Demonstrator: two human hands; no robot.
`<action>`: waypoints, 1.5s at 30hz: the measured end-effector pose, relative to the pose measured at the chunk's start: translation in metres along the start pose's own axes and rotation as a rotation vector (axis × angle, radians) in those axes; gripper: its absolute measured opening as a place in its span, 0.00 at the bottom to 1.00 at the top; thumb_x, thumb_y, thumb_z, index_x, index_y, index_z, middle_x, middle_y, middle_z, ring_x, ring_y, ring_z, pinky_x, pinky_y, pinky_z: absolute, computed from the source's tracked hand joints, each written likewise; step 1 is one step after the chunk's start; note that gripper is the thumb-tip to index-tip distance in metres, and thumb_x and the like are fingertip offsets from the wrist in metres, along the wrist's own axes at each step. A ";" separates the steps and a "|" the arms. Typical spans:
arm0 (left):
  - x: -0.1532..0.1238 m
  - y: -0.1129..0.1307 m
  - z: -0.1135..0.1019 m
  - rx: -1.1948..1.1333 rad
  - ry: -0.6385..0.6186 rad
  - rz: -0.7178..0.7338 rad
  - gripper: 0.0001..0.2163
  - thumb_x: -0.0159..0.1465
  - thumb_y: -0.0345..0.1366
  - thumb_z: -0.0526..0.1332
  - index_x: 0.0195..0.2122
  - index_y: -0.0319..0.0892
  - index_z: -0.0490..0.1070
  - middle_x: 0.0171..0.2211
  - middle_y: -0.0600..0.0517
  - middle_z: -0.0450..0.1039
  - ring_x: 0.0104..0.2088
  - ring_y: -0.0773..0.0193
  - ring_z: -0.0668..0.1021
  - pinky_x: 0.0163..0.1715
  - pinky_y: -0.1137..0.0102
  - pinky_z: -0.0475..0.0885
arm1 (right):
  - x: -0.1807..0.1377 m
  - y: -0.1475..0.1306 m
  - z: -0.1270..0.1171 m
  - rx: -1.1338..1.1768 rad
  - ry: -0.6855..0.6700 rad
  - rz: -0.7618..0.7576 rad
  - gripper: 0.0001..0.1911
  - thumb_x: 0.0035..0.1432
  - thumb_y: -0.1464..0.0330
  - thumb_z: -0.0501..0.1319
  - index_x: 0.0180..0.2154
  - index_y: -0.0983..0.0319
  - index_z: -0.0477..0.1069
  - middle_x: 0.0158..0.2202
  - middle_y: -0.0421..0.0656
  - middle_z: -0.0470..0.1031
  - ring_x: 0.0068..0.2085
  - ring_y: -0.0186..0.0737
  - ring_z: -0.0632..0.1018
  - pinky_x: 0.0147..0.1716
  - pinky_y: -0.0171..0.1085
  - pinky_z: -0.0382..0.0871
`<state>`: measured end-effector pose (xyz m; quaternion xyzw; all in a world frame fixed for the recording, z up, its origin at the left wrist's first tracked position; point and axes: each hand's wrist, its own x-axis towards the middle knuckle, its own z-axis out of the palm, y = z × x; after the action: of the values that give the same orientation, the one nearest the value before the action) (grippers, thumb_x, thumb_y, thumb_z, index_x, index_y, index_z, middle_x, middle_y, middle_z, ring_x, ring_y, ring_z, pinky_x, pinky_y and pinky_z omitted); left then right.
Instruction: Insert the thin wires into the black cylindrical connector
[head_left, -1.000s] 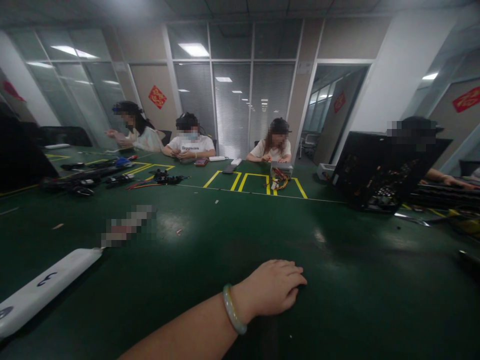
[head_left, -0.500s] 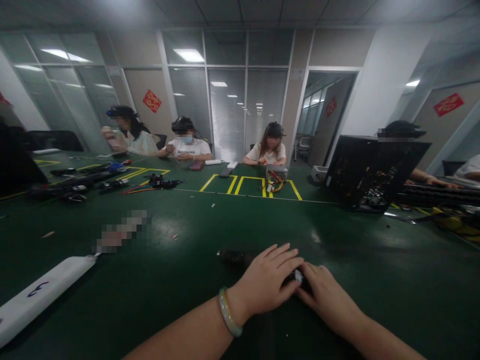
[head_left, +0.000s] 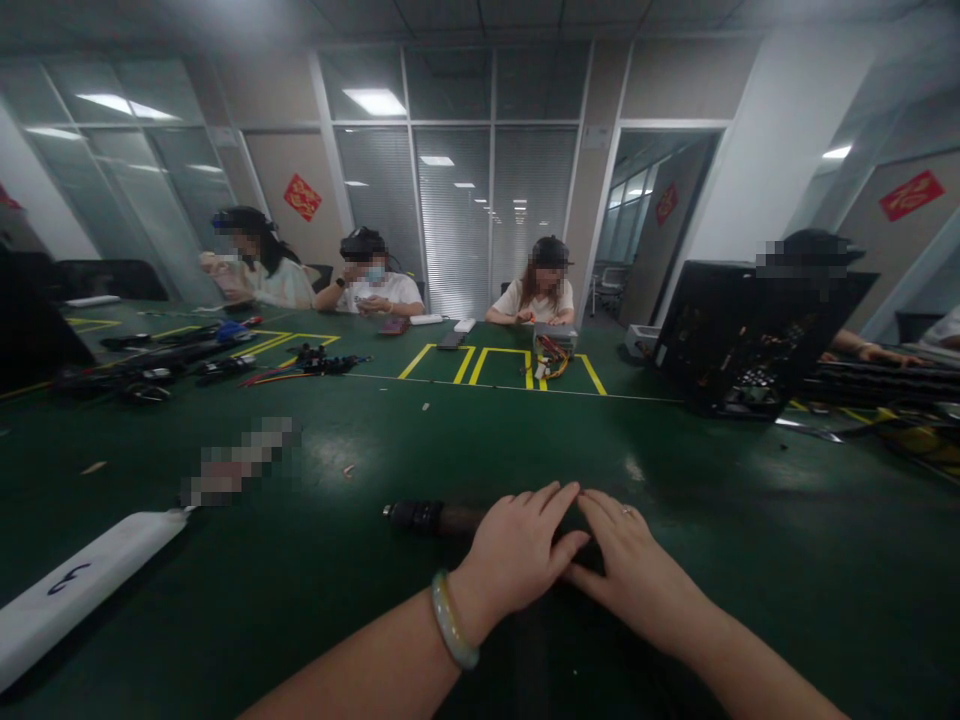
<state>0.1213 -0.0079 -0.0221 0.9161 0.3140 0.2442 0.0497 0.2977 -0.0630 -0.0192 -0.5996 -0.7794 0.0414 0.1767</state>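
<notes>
My left hand, with a pale green bangle at the wrist, lies over a dark rod-like tool on the green table. Its fingers are stretched out over the tool, whose black ribbed end sticks out to the left. My right hand, a ring on one finger, rests beside it with fingers spread, thumb touching the left thumb. What lies under both palms is hidden.
A white flat device lies at the near left. An open black computer case stands at the right with a person behind it. Three people sit at the far side, by yellow floor-tape boxes, cables and dark tools.
My right hand came into view and joined the left. Both hands slid forward, and the dark tool's left end now shows further out from under the left hand.
</notes>
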 end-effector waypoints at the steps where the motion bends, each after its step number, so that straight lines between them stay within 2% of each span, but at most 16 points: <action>1: 0.000 0.000 -0.001 0.003 -0.008 0.006 0.24 0.70 0.48 0.53 0.63 0.44 0.56 0.59 0.47 0.65 0.53 0.54 0.71 0.50 0.61 0.66 | -0.002 0.004 -0.007 -0.014 0.032 0.032 0.28 0.56 0.61 0.63 0.57 0.60 0.62 0.56 0.50 0.66 0.57 0.54 0.67 0.55 0.50 0.58; 2: 0.000 0.001 -0.001 0.002 -0.013 0.014 0.24 0.69 0.48 0.54 0.63 0.44 0.56 0.58 0.46 0.66 0.53 0.54 0.71 0.50 0.60 0.66 | -0.003 0.008 -0.013 -0.024 0.038 0.063 0.24 0.55 0.62 0.64 0.52 0.60 0.66 0.52 0.49 0.69 0.53 0.53 0.70 0.52 0.48 0.61; 4: 0.001 0.003 -0.002 -0.001 -0.019 0.036 0.23 0.68 0.49 0.55 0.61 0.45 0.59 0.57 0.47 0.67 0.51 0.53 0.72 0.50 0.59 0.65 | -0.007 0.014 -0.022 -0.024 -0.038 0.120 0.15 0.53 0.61 0.66 0.41 0.60 0.70 0.42 0.45 0.73 0.43 0.49 0.74 0.42 0.44 0.65; 6: 0.000 0.004 -0.002 -0.002 -0.033 0.062 0.20 0.68 0.47 0.56 0.58 0.45 0.63 0.55 0.47 0.69 0.51 0.53 0.72 0.51 0.58 0.63 | -0.010 0.018 -0.026 -0.001 -0.158 0.173 0.12 0.51 0.59 0.67 0.34 0.59 0.71 0.35 0.42 0.73 0.35 0.46 0.74 0.32 0.39 0.63; 9: -0.001 0.006 0.002 0.004 -0.085 0.077 0.20 0.67 0.44 0.60 0.58 0.45 0.62 0.52 0.48 0.71 0.49 0.54 0.72 0.50 0.60 0.64 | -0.014 0.021 -0.025 0.035 -0.257 0.195 0.11 0.49 0.60 0.69 0.31 0.58 0.72 0.32 0.41 0.73 0.33 0.44 0.74 0.28 0.36 0.59; 12: -0.002 0.006 0.006 0.037 -0.146 0.058 0.19 0.65 0.41 0.62 0.56 0.45 0.63 0.47 0.49 0.73 0.46 0.55 0.74 0.45 0.62 0.67 | -0.016 0.022 -0.023 0.055 -0.296 0.236 0.08 0.49 0.62 0.68 0.30 0.59 0.73 0.30 0.41 0.74 0.32 0.42 0.74 0.26 0.35 0.58; 17: 0.000 0.004 0.003 0.088 -0.185 0.044 0.10 0.63 0.39 0.64 0.43 0.44 0.66 0.39 0.52 0.72 0.41 0.57 0.74 0.38 0.65 0.68 | -0.017 0.023 -0.022 0.037 -0.297 0.302 0.09 0.50 0.61 0.67 0.28 0.60 0.73 0.28 0.42 0.74 0.29 0.43 0.75 0.24 0.35 0.57; 21: 0.003 0.001 -0.003 0.091 -0.207 0.041 0.10 0.62 0.38 0.65 0.41 0.44 0.66 0.37 0.54 0.71 0.39 0.58 0.74 0.36 0.66 0.68 | -0.017 0.024 -0.018 0.125 -0.333 0.276 0.02 0.50 0.68 0.64 0.29 0.58 0.75 0.29 0.41 0.75 0.29 0.40 0.75 0.23 0.34 0.57; 24: 0.005 -0.002 -0.007 0.096 -0.218 0.036 0.09 0.62 0.37 0.65 0.40 0.44 0.66 0.36 0.53 0.71 0.39 0.59 0.74 0.36 0.67 0.67 | -0.013 0.027 -0.014 0.297 -0.364 0.260 0.04 0.52 0.70 0.62 0.32 0.59 0.75 0.31 0.41 0.76 0.30 0.39 0.76 0.24 0.32 0.60; 29: 0.004 -0.001 -0.007 0.111 -0.179 0.048 0.05 0.63 0.35 0.63 0.37 0.43 0.67 0.37 0.52 0.72 0.40 0.58 0.73 0.40 0.65 0.66 | 0.000 0.035 -0.009 0.723 -0.452 0.332 0.07 0.60 0.65 0.59 0.38 0.62 0.70 0.32 0.42 0.79 0.28 0.35 0.75 0.25 0.29 0.63; 31: 0.003 0.000 -0.004 0.107 -0.164 0.025 0.04 0.64 0.34 0.62 0.38 0.43 0.67 0.38 0.52 0.72 0.40 0.58 0.73 0.41 0.64 0.66 | 0.004 0.037 -0.005 0.826 -0.424 0.384 0.09 0.60 0.63 0.60 0.37 0.63 0.68 0.31 0.41 0.78 0.25 0.32 0.73 0.22 0.28 0.60; 33: 0.002 0.001 -0.001 0.104 -0.152 0.000 0.04 0.64 0.32 0.61 0.39 0.43 0.67 0.38 0.52 0.71 0.40 0.58 0.73 0.41 0.64 0.66 | 0.007 0.038 0.000 0.905 -0.331 0.400 0.11 0.59 0.62 0.61 0.37 0.63 0.68 0.31 0.40 0.77 0.24 0.31 0.72 0.21 0.27 0.59; 37: 0.003 -0.001 0.002 0.105 -0.146 -0.022 0.05 0.64 0.34 0.61 0.39 0.43 0.66 0.38 0.52 0.71 0.40 0.58 0.73 0.41 0.64 0.67 | 0.009 0.036 0.010 0.982 -0.172 0.381 0.13 0.58 0.59 0.62 0.36 0.63 0.69 0.30 0.40 0.76 0.25 0.31 0.72 0.24 0.28 0.63; 41: 0.005 -0.002 0.000 0.113 -0.159 -0.017 0.06 0.65 0.37 0.62 0.40 0.43 0.67 0.38 0.52 0.72 0.41 0.58 0.74 0.40 0.65 0.67 | 0.009 0.035 0.011 0.883 -0.226 0.414 0.13 0.57 0.59 0.63 0.36 0.63 0.71 0.30 0.40 0.76 0.25 0.32 0.73 0.22 0.28 0.63; 45: 0.004 -0.003 0.000 0.087 -0.134 -0.009 0.04 0.65 0.35 0.62 0.38 0.43 0.67 0.38 0.53 0.72 0.40 0.59 0.74 0.39 0.65 0.67 | 0.007 0.041 0.010 0.727 -0.248 0.413 0.10 0.57 0.62 0.63 0.34 0.63 0.71 0.29 0.41 0.77 0.26 0.34 0.76 0.22 0.29 0.65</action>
<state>0.1226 -0.0036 -0.0211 0.9304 0.3242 0.1682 0.0318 0.3306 -0.0432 -0.0384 -0.6323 -0.5932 0.4193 0.2694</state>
